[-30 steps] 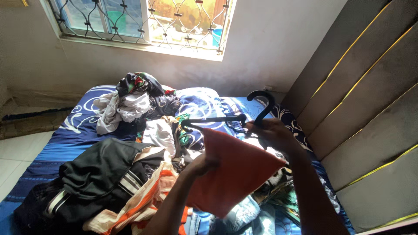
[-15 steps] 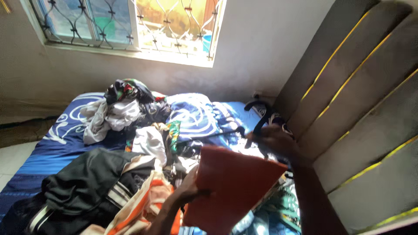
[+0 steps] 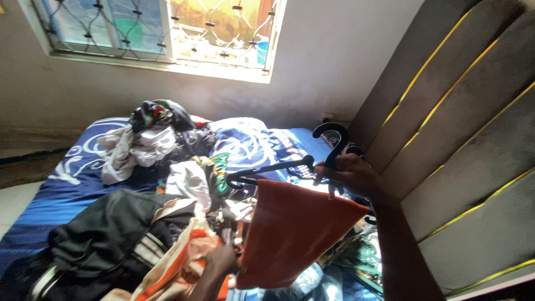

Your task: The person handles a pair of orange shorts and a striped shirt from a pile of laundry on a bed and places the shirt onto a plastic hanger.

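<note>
My right hand (image 3: 351, 174) grips a black plastic hanger (image 3: 278, 166) just below its hook, holding it up over the bed. An orange cloth (image 3: 292, 231) hangs folded over the hanger's bar, below my right hand. My left hand (image 3: 222, 257) is lower down at the cloth's left bottom edge, fingers closed on it, just above the orange-and-cream striped garment (image 3: 178, 262).
A bed with a blue patterned sheet (image 3: 78, 175) carries heaps of clothes: a black jacket (image 3: 106, 231), white and dark garments (image 3: 147, 142). A padded grey headboard with yellow strips (image 3: 462, 134) rises on the right. A barred window (image 3: 161, 30) is in the far wall.
The hanger has been lifted back up and steadied. My left hand has slid down from the cloth's upper left edge to its lower edge, and the cloth now hangs straighter.
</note>
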